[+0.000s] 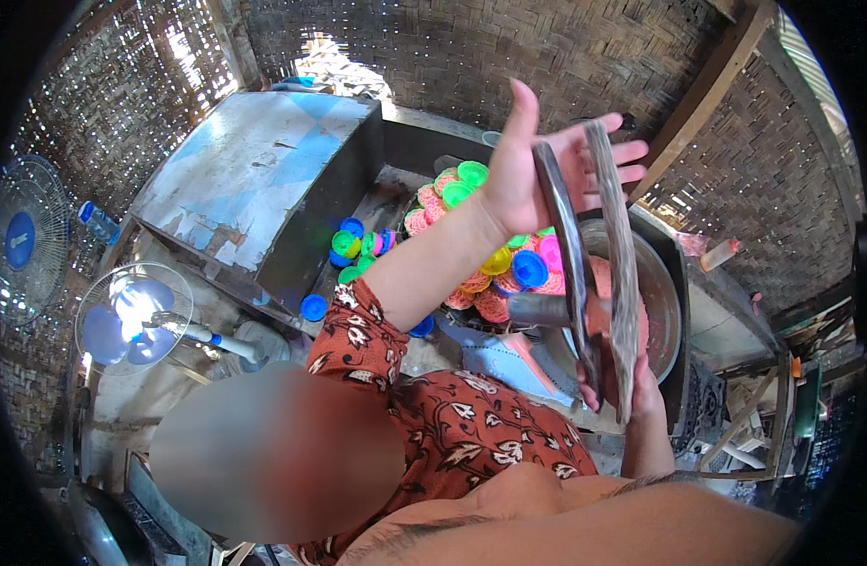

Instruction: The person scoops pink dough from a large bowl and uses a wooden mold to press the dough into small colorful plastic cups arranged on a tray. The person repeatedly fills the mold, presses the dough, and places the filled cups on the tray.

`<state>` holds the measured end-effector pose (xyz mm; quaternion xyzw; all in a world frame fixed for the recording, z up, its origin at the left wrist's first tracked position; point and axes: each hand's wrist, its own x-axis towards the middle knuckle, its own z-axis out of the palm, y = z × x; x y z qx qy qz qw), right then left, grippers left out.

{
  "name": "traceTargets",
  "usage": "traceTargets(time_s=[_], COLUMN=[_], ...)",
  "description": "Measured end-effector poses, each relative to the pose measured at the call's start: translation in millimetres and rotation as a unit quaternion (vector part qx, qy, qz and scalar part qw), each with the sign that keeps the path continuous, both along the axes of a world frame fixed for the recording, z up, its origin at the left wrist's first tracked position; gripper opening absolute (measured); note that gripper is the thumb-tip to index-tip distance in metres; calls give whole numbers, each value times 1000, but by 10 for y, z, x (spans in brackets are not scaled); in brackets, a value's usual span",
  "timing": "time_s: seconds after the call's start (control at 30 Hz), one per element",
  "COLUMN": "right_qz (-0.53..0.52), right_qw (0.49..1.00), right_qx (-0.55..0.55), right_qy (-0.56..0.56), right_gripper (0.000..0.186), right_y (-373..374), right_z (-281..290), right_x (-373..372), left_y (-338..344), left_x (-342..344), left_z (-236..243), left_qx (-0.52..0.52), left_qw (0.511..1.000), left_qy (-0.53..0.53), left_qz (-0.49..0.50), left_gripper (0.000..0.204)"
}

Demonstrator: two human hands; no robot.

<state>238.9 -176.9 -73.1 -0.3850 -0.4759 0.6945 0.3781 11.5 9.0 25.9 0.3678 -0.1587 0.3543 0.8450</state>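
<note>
Two long wooden sticks, a dark smooth one (567,245) and a weathered grey one (615,236), stand nearly side by side in front of me. My left hand (547,170) is behind their upper ends, palm showing and fingers stretched out, open; whether the sticks touch the palm I cannot tell. Around their lower ends my right hand (644,385) is closed, partly hidden by the sticks. Behind them a large metal basin (667,302) holds pink stuff. A grey metal cylinder (537,309) reaches toward the basin from the left.
Pink lacy pieces (495,304) lie heaped with small coloured cups, among them a blue cup (529,269). A peeling blue-white cabinet (254,170) stands at far left. Two fans, one a clip fan (136,316), are at left. A bottle (719,255) lies on a right-hand ledge.
</note>
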Motion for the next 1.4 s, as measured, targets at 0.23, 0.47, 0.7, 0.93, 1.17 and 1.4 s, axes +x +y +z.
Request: traceTargets(time_s=[0.23, 0.47, 0.7, 0.93, 1.17, 1.4], right_qz=[42, -3, 3, 31, 4, -4], right_qw=[994, 980, 955, 956, 934, 932], right_qx=[-95, -173, -129, -81, -28, -21], right_qy=[18, -97, -266, -279, -356, -363], right_gripper=[79, 64, 61, 59, 65, 65], right_y=[660, 1285, 1352, 1331, 1487, 1334], right_z=[436, 514, 689, 631, 474, 677], right_x=[-236, -246, -336, -400, -392, -381], left_y=[566, 1035, 1042, 1006, 1131, 1085], left_x=[-287, -411, -431, -556, -578, -398], left_z=[-103, -595, -862, -918, -822, -912], left_qx=[-46, -137, -170, -165, -194, -257], left_qw=[995, 980, 966, 965, 955, 943], left_qy=[-70, -111, -132, -123, -93, -80], left_qz=[48, 96, 142, 164, 203, 194], left_gripper=[73, 71, 66, 64, 64, 60])
